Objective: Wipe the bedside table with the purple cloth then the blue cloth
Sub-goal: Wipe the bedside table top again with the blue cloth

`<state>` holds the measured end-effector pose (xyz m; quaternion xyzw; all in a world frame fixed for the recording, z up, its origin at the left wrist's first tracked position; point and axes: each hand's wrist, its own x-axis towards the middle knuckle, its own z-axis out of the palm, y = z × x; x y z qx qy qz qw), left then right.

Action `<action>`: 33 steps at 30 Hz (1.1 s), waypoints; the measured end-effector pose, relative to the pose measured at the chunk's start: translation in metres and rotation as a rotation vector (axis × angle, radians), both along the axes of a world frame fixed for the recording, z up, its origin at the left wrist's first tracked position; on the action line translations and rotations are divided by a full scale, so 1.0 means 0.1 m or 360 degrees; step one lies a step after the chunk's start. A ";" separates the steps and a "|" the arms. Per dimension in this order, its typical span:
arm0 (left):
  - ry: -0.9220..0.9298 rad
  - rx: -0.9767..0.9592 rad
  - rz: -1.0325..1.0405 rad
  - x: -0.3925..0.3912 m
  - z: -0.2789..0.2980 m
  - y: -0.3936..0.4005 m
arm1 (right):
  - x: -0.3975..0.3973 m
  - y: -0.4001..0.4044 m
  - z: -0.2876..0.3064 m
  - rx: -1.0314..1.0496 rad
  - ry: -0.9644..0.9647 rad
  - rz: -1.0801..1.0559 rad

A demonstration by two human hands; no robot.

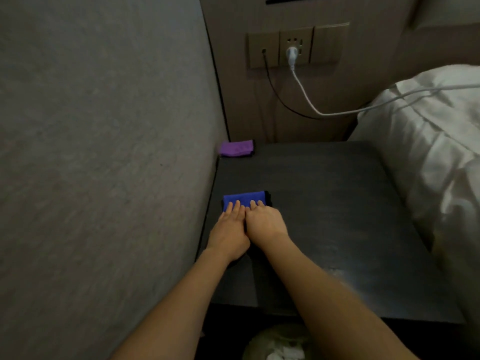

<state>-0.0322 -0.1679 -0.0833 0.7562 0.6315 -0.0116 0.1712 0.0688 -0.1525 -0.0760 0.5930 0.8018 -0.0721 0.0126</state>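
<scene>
Head view: left hand (228, 229) and right hand (265, 220) lie side by side, fingers straight, pressing flat on the blue cloth (244, 200) at 9 o'clock on the tabletop (324, 203). Purple cloth (236, 147) sits folded at 11 o'clock, apart from both hands. Judgement: keep even pressure, sweep in overlapping passes toward 3 o'clock. No containers visible.

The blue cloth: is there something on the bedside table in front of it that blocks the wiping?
Nothing visible blocks it. Both the left hand and right hand press flat on the blue cloth. The dark bedside table ahead is bare, except the purple cloth folded in the far left corner.
</scene>
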 end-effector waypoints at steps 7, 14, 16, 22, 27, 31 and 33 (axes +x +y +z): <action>-0.0004 0.0027 0.0131 -0.26 -0.03 0.00 | -0.29 0.06 -0.01 0.0009 0.0031 0.0090; 0.0018 0.0058 0.0162 -0.31 -0.03 -0.15 | -0.35 -0.05 -0.01 -0.0012 0.0057 0.0145; -0.0012 0.0053 0.0223 -0.30 -0.04 -0.21 | -0.35 -0.10 -0.02 -0.0026 0.0089 0.0161; 0.0007 0.0035 0.0268 -0.06 -0.06 -0.33 | -0.10 -0.21 -0.03 -0.0058 0.0076 0.0199; 0.0002 0.0003 0.0152 0.31 -0.02 -0.38 | 0.30 -0.30 -0.02 -0.0077 0.0067 0.0120; -0.0056 -0.0025 0.0012 0.76 0.02 -0.38 | 0.78 -0.38 0.00 -0.0091 0.0036 0.0008; -0.0071 -0.0022 -0.0076 1.03 0.05 -0.38 | 1.06 -0.43 0.00 -0.0082 0.0014 -0.0068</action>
